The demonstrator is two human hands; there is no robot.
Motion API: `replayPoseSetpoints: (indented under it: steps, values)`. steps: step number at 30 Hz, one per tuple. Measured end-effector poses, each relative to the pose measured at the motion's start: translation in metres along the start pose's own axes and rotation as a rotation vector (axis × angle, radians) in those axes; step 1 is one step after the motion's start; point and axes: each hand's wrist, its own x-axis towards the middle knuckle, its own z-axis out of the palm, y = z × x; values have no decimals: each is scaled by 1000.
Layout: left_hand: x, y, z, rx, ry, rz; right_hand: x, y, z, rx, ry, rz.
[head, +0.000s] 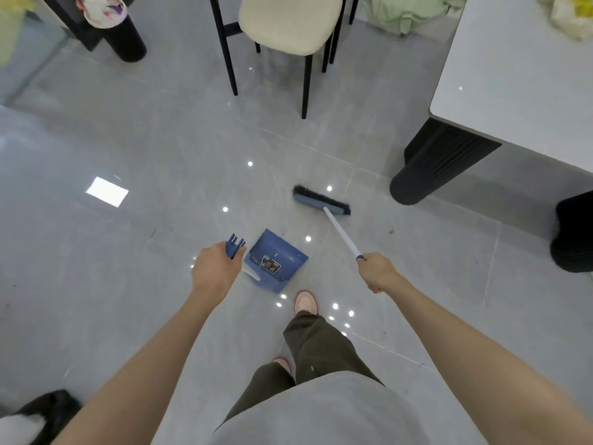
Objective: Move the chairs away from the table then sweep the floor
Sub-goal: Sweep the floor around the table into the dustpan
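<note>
My right hand (380, 273) grips the top of a white broom handle (341, 232); the broom's blue head with black bristles (321, 200) rests on the grey tiled floor ahead. My left hand (215, 268) holds the blue handle top of a blue dustpan (277, 260), which stands on the floor between my hands, just in front of my pink shoe (306, 301). A cream-seated chair with black legs (288, 24) stands farther ahead, apart from the white table (513, 75) at the right.
The table's black ribbed pedestal (430, 168) stands right of the broom head. Another dark base (572, 232) is at the right edge. A black cylinder (128, 40) stands at the upper left, and green cloth (407, 11) lies at the back. A black and white thing (38, 415) is at the bottom left.
</note>
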Motion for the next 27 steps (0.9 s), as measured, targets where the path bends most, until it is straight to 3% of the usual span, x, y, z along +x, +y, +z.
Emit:
replayPoseSetpoints:
  steps: [6, 12, 19, 27]
  values:
    - [32, 30, 7, 9, 26, -35, -8, -39, -47, -170, -215, -35]
    - [70, 60, -1, -24, 12, -20, -22, -52, -130, 294, -432, 160]
    - [125, 79, -16, 59, -52, 101, -4, -41, -166, 274, -204, 88]
    - [188, 126, -26, 120, -122, 222, 42, -60, -144, 276, 92, 56]
